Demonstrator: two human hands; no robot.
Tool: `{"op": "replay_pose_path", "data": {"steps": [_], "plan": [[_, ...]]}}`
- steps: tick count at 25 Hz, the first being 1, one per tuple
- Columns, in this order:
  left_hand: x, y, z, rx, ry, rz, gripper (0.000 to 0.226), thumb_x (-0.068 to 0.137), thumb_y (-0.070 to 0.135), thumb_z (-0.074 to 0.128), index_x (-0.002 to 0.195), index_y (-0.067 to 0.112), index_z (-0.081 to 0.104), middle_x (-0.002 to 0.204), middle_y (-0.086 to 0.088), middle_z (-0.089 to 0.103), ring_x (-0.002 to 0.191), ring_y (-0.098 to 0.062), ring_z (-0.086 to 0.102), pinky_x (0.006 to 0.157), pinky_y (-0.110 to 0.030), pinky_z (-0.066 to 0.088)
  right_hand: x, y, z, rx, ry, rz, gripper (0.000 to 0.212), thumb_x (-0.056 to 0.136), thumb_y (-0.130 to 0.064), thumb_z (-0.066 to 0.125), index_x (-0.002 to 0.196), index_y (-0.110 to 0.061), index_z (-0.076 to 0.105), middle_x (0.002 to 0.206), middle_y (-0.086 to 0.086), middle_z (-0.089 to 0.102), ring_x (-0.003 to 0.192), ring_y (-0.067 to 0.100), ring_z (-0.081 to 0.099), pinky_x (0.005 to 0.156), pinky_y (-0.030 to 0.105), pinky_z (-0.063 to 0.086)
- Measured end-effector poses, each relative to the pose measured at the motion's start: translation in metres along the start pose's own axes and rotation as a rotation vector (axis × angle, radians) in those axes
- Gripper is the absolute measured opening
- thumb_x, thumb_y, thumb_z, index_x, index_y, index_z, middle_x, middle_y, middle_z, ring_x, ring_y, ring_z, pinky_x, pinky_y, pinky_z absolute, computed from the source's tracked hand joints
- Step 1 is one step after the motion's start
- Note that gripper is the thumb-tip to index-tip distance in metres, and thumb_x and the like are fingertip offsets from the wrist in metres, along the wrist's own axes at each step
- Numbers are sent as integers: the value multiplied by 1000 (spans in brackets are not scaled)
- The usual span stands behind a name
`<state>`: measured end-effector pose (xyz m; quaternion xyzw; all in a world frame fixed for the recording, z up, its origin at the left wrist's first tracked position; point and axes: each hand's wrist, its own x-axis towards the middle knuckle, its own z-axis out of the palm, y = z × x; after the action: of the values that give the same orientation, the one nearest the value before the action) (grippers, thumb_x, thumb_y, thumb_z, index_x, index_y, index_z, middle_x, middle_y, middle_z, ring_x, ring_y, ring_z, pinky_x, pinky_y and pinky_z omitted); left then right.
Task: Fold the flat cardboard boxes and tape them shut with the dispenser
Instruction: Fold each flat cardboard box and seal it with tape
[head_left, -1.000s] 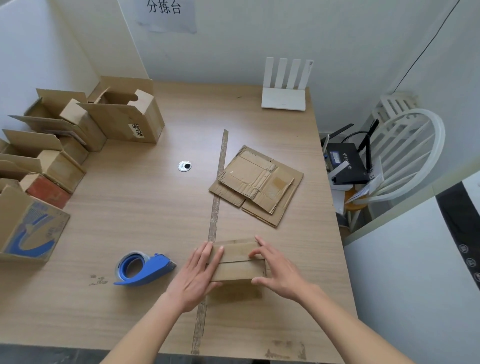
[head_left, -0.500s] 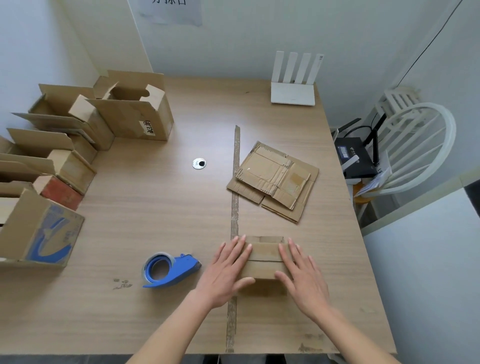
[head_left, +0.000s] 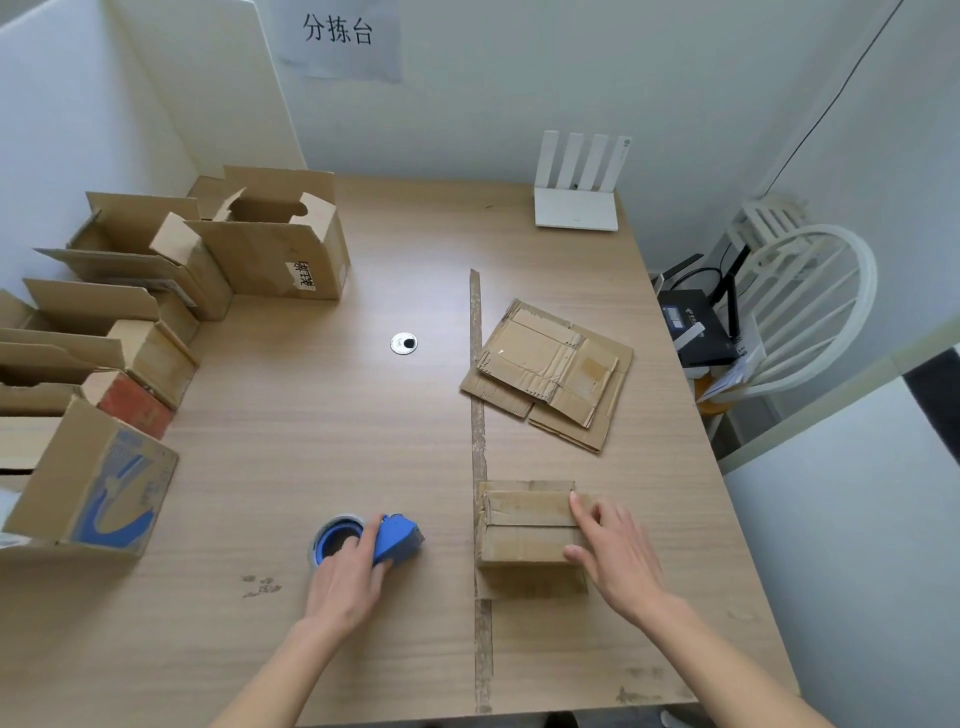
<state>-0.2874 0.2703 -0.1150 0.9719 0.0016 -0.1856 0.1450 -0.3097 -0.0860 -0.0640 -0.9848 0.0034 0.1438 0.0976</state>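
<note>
On the near half of the table (head_left: 363, 441), my left hand (head_left: 345, 582) has left the folded box (head_left: 527, 525), where it lay pressed half a second ago, and now lies over the blue tape dispenser (head_left: 387, 540), fingers curling round its body. I judge this a grip being taken, not yet a lift: the dispenser sits flat on the wood.

My right hand (head_left: 615, 558) remains at the box's right end, fingers fairly straight, pressing the flaps down; it encloses nothing. The box stands just right of the worn strip (head_left: 477, 415) running down the table, well apart from the dispenser.

Meaning for the task: folding of this box appears complete, and taping is the step in hand. The flaps have only one hand holding them, so they may spring up before tape goes on.

Count:
- Tape dispensers: one.
- Folded boxes under hand: one.
- Flat cardboard blanks (head_left: 550, 371): a small stack beyond the box, at least two; exact number not discernible.
- Erected boxes (head_left: 156, 306) along the left edge: about six, overlapping; I cannot fix the total.
- White routers (head_left: 576, 208): one, at the far edge.
</note>
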Motion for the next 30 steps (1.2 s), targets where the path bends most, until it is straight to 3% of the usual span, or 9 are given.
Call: {"op": "replay_pose_path", "data": {"steps": [5, 8, 10, 14, 16, 18, 21, 25, 30], "plan": [[2, 53, -70, -241, 84, 201, 51, 90, 61, 51, 137, 49, 39, 105, 20, 61, 92, -12, 59, 72, -33, 51, -1, -3, -1, 199, -36, 44, 77, 101, -41, 55, 162, -24, 11, 137, -4, 45, 122, 13, 45, 105, 27, 42], [1, 122, -96, -200, -31, 438, 57, 83, 78, 47, 132, 50, 46, 108, 24, 65, 91, -4, 61, 76, -26, 50, -4, -5, -5, 249, -65, 61, 77, 101, -41, 56, 162, -27, 11, 141, -3, 43, 128, 16, 42, 109, 28, 38], [-1, 165, -96, -93, -112, 507, 55, 85, 78, 48, 132, 48, 49, 104, 24, 64, 87, -2, 59, 70, -19, 45, -1, 2, -6, 293, -112, 61, 79, 99, -41, 59, 162, -31, 11, 140, -4, 43, 129, 17, 41, 110, 28, 37], [11, 204, -91, -4, -152, 449, 53, 87, 76, 49, 131, 48, 53, 99, 25, 59, 82, -1, 57, 65, -13, 38, 6, 19, -11, 676, -256, 90, 68, 97, -22, 58, 156, -39, 29, 114, -9, 48, 115, 13, 47, 102, 18, 37], [21, 211, -88, 31, -161, 443, 57, 85, 80, 46, 132, 49, 53, 101, 24, 62, 85, -2, 61, 68, -16, 43, 12, 26, -25, 984, -336, 207, 50, 101, -12, 45, 148, -31, 47, 110, -7, 53, 102, 6, 52, 87, 12, 42], [23, 218, -89, 48, -166, 433, 59, 84, 82, 44, 132, 49, 53, 99, 24, 63, 85, -2, 62, 66, -15, 43, 20, 31, -32, 1131, -404, 272, 38, 107, -19, 37, 136, -27, 59, 110, -5, 63, 87, 1, 54, 69, 11, 40], [23, 225, -91, 131, -187, 445, 57, 86, 80, 43, 133, 50, 51, 99, 25, 60, 81, -1, 59, 64, -11, 38, 23, 35, -26, 1226, -373, 289, 24, 106, -32, 51, 119, -21, 69, 105, -7, 71, 88, 1, 61, 73, 11, 44], [21, 231, -95, 158, -215, 415, 56, 88, 77, 45, 136, 49, 50, 102, 26, 57, 81, 1, 55, 63, -9, 35, 24, 36, -14, 1284, -236, 348, 9, 94, -18, 72, 101, -12, 72, 90, -6, 74, 78, -3, 67, 74, 12, 49], [25, 232, -94, 181, -194, 408, 60, 85, 81, 43, 135, 49, 52, 100, 23, 63, 81, -2, 58, 62, -12, 37, 30, 33, -18, 1266, -201, 407, 4, 91, -13, 74, 94, -15, 72, 85, -3, 75, 80, 5, 70, 70, 15, 51]]}}
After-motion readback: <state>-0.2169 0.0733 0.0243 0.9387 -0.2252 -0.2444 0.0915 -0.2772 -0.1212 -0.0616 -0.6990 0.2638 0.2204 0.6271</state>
